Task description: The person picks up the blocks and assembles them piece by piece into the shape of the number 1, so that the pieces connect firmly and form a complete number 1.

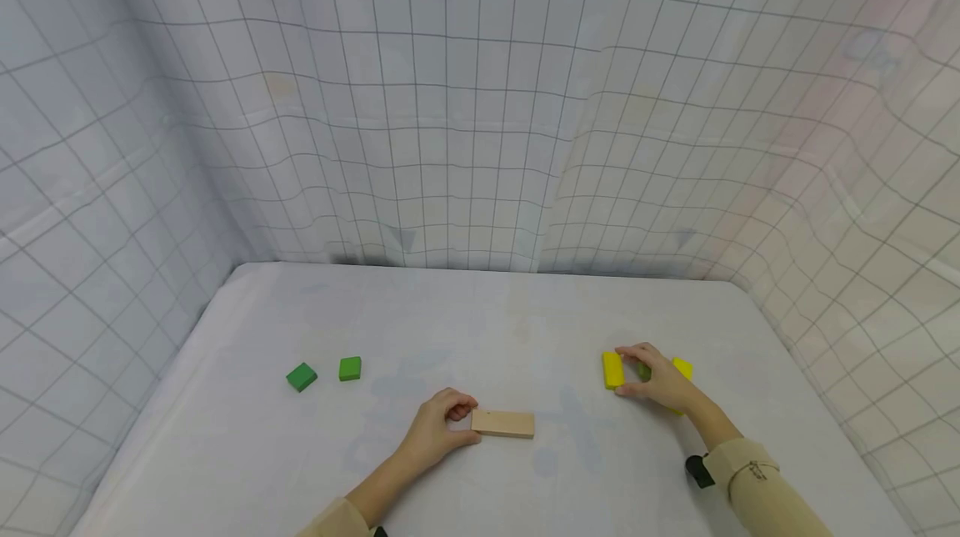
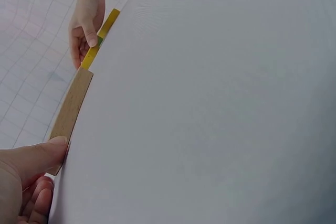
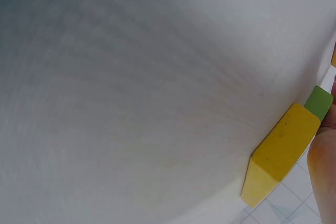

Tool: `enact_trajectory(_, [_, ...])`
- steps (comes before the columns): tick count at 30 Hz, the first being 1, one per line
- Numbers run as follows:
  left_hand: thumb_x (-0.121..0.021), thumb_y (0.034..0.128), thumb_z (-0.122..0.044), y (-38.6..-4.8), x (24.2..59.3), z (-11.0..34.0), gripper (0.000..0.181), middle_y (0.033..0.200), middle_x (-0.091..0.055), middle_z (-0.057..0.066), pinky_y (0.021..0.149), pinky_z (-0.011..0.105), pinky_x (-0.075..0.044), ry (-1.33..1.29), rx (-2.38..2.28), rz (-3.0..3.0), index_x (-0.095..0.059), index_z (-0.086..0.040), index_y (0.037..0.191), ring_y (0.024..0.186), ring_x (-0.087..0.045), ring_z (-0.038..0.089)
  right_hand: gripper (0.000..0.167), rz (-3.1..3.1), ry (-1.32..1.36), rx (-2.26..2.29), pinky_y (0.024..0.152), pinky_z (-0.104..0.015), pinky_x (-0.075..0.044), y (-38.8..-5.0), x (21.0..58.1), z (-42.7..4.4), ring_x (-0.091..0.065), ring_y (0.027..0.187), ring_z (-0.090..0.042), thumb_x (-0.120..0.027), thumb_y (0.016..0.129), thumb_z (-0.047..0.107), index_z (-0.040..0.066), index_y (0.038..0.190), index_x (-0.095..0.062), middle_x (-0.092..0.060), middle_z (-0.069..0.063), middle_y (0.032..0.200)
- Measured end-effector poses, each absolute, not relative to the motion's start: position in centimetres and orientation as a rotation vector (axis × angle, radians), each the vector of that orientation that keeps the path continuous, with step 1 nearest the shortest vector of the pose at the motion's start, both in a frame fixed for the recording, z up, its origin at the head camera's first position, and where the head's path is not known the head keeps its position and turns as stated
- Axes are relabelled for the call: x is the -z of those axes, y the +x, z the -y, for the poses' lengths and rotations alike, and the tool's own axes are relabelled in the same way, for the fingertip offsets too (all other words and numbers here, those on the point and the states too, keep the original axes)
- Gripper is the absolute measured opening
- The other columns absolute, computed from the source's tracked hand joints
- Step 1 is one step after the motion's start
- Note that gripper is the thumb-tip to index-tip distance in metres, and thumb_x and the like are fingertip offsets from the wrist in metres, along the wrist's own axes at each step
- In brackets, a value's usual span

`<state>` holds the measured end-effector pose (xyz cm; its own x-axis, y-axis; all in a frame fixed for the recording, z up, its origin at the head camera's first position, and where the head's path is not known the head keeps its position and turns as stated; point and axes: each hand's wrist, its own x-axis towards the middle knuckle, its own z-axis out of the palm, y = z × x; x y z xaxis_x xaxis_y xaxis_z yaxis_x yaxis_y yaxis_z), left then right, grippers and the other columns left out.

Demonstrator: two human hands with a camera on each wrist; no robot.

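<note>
A flat, plain wooden block [image 1: 504,424] lies on the white table in front of the person. My left hand [image 1: 438,424] pinches its left end, thumb on the near edge; the left wrist view shows the thumb pressed on the wood. Further right, my right hand [image 1: 660,380] holds a yellow block [image 1: 612,371] between thumb and fingertips at its near and far ends. Under that hand's palm a green block [image 1: 644,371] is partly hidden. Beyond it sits another yellow block [image 1: 682,367], also partly covered; the right wrist view shows this yellow block [image 3: 281,142] close up.
Toward the left of the table [image 1: 480,320] lie a dark green block [image 1: 302,377], turned at an angle, and a lighter green block [image 1: 350,368]. White curtains [image 1: 487,120] with a grid pattern hang around the back and sides.
</note>
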<state>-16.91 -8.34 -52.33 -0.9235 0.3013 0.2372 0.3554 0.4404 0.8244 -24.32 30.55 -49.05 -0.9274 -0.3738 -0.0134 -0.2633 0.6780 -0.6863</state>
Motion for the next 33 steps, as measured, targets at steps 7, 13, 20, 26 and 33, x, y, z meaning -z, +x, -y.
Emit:
enact_trajectory(7, [-0.081, 0.0649, -0.012, -16.8, 52.2, 8.5, 0.036, 0.081, -0.056, 0.0, 0.064, 0.022, -0.045, -0.593, 1.556, 2.601, -0.066, -0.002, 0.096, 0.073, -0.05, 0.011, 0.064, -2.744, -0.534, 1.084, 0.096, -0.056, -0.032, -24.3, 49.0, -30.5, -0.045, 0.11, -0.034, -0.076, 0.074, 0.028, 0.002, 0.126, -0.05, -0.048, -0.014, 0.114])
enact_trajectory(13, [-0.081, 0.0647, -0.011, -16.8, 52.1, 8.5, 0.035, 0.08, -0.056, 0.0, 0.064, 0.022, -0.045, -0.588, 1.57, 2.595, -0.066, -0.001, 0.095, 0.072, -0.05, 0.012, 0.063, -2.738, -0.526, 1.112, 0.097, -0.055, -0.032, -24.2, 49.1, -30.5, -0.045, 0.11, -0.034, -0.076, 0.073, 0.026, 0.002, 0.124, -0.051, -0.048, -0.014, 0.115])
enact_trajectory(20, [-0.081, 0.0649, -0.012, -16.8, 52.1, 8.5, 0.034, 0.08, -0.056, 0.0, 0.064, 0.022, -0.045, -0.576, 1.578, 2.598, -0.066, -0.002, 0.094, 0.072, -0.05, 0.012, 0.064, -2.742, -0.509, 1.135, 0.097, -0.054, -0.033, -24.3, 49.2, -30.4, -0.044, 0.108, -0.032, -0.077, 0.071, 0.026, 0.002, 0.124, -0.051, -0.048, -0.013, 0.114])
enact_trajectory(26, [-0.081, 0.0645, -0.012, -16.8, 52.2, 8.6, 0.034, 0.08, -0.057, 0.0, 0.064, 0.022, -0.045, -0.575, 1.599, 2.585, -0.067, -0.002, 0.094, 0.072, -0.051, 0.013, 0.064, -2.771, -0.529, 1.166, 0.095, -0.052, -0.036, -24.3, 49.2, -29.7, -0.045, 0.11, -0.032, -0.078, 0.071, 0.026, 0.004, 0.125, -0.05, -0.048, -0.012, 0.115])
enact_trajectory(33, [-0.082, 0.0637, -0.013, -16.9, 52.4, 8.6, 0.035, 0.08, -0.057, 0.0, 0.064, 0.022, -0.046, -0.58, 1.595, 2.574, -0.067, -0.002, 0.094, 0.072, -0.051, 0.011, 0.06, -2.854, -0.664, 1.19, 0.09, -0.051, -0.039, -24.3, 48.7, -27.5, -0.049, 0.101, -0.033, -0.077, 0.072, 0.014, -0.003, 0.122, -0.051, -0.051, -0.015, 0.109])
